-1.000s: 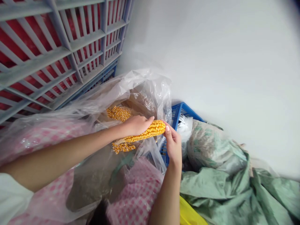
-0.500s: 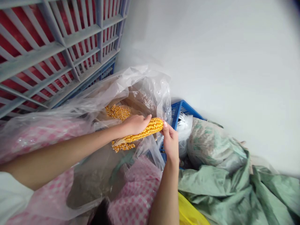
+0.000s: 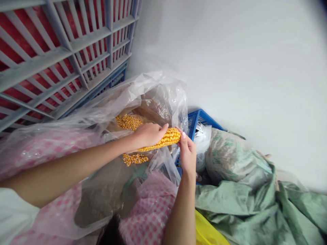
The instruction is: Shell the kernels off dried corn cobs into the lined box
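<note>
A dried yellow corn cob [image 3: 167, 139] lies crosswise between my two hands, over an open clear plastic bag [image 3: 122, 102]. My left hand [image 3: 148, 134] is closed over the cob's middle and left part. My right hand [image 3: 187, 153] pinches the cob's right end with thumb and fingers. Loose yellow kernels lie in the bag in two heaps, one behind my left hand [image 3: 129, 121] and one below it [image 3: 135, 159].
A grey slatted crate [image 3: 63, 51] with red inside stands at the upper left. A blue basket [image 3: 196, 119] sits right of the bag, against a white wall. Green woven sacks [image 3: 242, 197] fill the lower right; pink checked cloth [image 3: 150, 214] lies underneath.
My left hand has shifted slightly along the cob and the cob sits a little more level. The heap of kernels below it now shows apart from the cob.
</note>
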Motion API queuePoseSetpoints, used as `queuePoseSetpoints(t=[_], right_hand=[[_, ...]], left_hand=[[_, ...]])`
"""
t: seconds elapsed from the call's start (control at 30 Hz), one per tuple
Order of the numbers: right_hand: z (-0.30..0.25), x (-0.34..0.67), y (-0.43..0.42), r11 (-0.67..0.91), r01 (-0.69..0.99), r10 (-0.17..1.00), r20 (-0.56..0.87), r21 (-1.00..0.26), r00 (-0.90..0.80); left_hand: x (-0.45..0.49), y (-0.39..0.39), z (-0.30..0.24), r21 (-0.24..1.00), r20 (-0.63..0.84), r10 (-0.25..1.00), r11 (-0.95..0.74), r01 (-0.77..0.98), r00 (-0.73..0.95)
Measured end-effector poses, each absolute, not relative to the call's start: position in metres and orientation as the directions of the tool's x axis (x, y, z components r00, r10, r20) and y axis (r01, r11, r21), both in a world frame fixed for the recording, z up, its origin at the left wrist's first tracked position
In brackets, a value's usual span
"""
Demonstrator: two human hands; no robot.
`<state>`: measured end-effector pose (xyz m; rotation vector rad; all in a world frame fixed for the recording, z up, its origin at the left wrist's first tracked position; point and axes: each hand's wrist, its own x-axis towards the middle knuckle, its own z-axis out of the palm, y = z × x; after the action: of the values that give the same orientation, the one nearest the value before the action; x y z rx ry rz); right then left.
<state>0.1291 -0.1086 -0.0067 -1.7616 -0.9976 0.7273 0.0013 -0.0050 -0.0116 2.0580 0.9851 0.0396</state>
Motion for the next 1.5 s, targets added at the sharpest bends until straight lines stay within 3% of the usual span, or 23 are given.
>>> queuePoseSetpoints(t=[0.43,0.63,0.9,1.5], right_hand=[[-0.006,0.139,-0.114,-0.200,0.169,0.879,-0.101,-0.965,0.465],[0.000,0.135,-0.114,-0.171,0.422,0.878,0.057,-0.890,0.475],[-0.004,0.127,-0.111,-0.142,0.617,0.858,0.215,-0.774,0.466],[-0.006,0.119,-0.105,-0.121,0.618,0.804,0.289,-0.777,0.520]], left_hand=[[-0.004,0.000,-0.004,0.674,-0.203,0.694,-0.414,0.612,0.691],[-0.006,0.003,-0.003,0.680,-0.174,0.699,-0.425,0.598,0.694],[-0.005,0.003,-0.004,0.659,-0.180,0.704,-0.432,0.615,0.687],[-0.004,-0.006,-0.004,0.603,-0.126,0.716,-0.495,0.626,0.687]])
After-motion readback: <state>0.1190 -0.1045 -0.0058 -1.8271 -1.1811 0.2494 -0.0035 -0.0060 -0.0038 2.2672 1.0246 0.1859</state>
